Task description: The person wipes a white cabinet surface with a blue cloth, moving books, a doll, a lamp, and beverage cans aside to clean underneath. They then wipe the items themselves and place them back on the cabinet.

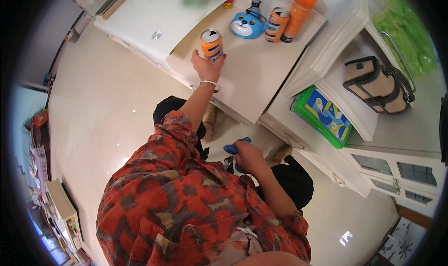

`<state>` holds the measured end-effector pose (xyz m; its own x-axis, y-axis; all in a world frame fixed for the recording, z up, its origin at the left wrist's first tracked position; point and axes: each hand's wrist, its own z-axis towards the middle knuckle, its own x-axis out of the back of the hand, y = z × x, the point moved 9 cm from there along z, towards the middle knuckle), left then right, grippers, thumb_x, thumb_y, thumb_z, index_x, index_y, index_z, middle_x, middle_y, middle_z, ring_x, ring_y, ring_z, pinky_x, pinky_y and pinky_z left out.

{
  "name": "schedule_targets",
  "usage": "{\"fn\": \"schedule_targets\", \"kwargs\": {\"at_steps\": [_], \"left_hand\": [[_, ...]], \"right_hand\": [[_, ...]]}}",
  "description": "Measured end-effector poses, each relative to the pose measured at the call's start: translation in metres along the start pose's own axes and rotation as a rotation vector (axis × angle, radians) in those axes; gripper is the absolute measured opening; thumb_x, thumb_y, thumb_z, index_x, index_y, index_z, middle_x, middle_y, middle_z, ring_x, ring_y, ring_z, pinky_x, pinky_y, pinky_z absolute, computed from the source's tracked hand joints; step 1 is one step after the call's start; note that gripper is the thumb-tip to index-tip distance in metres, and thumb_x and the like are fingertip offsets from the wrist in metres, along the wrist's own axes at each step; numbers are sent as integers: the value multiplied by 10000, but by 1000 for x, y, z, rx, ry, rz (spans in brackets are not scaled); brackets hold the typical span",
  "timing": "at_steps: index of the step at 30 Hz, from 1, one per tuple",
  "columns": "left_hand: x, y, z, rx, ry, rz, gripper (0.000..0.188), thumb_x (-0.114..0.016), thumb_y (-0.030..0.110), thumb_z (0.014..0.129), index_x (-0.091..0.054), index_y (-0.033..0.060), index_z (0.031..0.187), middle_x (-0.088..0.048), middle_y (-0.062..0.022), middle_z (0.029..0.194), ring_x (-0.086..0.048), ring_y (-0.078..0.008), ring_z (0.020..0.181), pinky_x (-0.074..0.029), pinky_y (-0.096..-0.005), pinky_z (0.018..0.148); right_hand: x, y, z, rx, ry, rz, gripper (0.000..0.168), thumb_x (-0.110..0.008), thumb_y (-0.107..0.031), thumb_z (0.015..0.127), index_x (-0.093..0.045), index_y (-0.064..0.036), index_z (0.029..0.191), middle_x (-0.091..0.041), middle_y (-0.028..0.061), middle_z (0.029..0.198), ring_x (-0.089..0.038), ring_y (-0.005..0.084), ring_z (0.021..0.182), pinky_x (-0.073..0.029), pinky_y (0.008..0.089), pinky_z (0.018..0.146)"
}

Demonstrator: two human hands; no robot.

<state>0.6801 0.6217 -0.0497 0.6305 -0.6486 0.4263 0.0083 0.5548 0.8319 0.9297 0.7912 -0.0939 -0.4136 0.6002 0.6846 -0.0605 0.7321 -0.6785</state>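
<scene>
My left hand (208, 67) reaches over the cream desktop with thumb and fingers around the lower part of an orange drink can (212, 45). The can's top is opened, and it leans slightly. Lower down, by my lap, my right hand (249, 158) clasps a blue cloth (231, 148), mostly covered by the fingers. Beyond the held can sits a blue bear-shaped lamp base (246, 26) with a grey stem. To its right stands a second orange can (276, 25), also opened, beside a tall orange spray can (299, 14).
A white glossy panel (140, 24) adjoins the desktop (241, 80) on the left. On the right, a white shelf unit holds a beige-and-black bag (378, 84) and a green box (322, 117). Green plastic (407, 35) lies at the far right. Drawer fronts (308, 154) run below.
</scene>
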Motion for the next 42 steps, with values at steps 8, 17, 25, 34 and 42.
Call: {"fn": "schedule_targets", "kwargs": {"at_steps": [8, 17, 25, 34, 42], "left_hand": [[-60, 23, -15, -70, -249, -449, 506, -777, 138, 587, -505, 8, 993, -595, -150, 946, -595, -305, 883, -474, -370, 782], [-168, 128, -68, -262, -618, -379, 671, -782, 146, 584, -417, 8, 1130, -596, -188, 1009, -574, -358, 944, -465, -408, 820], [-219, 134, -60, -364, -675, -398, 695, -767, 120, 569, -423, 37, 1167, -536, -199, 1091, -500, -383, 1039, -426, -428, 885], [-233, 135, -56, -334, -707, -439, 661, -753, 142, 563, -448, 21, 1137, -533, -200, 1093, -501, -368, 1037, -417, -416, 899], [-226, 132, -56, -307, -656, -397, 697, -767, 178, 581, -422, -26, 1152, -503, -222, 1123, -479, -372, 1059, -395, -411, 924]], "right_hand": [[6, 5, -4, -15, 8, 4, 298, -550, -91, 747, -557, -77, 1044, -592, 151, 991, -582, 348, 895, -481, 449, 743], [5, 10, -5, -44, -5, -8, 335, -573, -99, 728, -538, -72, 1060, -595, 155, 973, -593, 333, 879, -490, 443, 724], [21, 4, -8, -40, -22, 80, 288, -539, -126, 772, -530, -51, 1050, -581, 183, 987, -572, 379, 888, -468, 447, 744], [20, 3, -5, -14, -46, 94, 348, -557, -131, 760, -504, -46, 1093, -564, 182, 1023, -558, 385, 919, -464, 445, 755], [23, -1, -6, 2, -39, 68, 362, -543, -75, 749, -505, -48, 1108, -563, 172, 1046, -560, 371, 932, -468, 432, 762]]}}
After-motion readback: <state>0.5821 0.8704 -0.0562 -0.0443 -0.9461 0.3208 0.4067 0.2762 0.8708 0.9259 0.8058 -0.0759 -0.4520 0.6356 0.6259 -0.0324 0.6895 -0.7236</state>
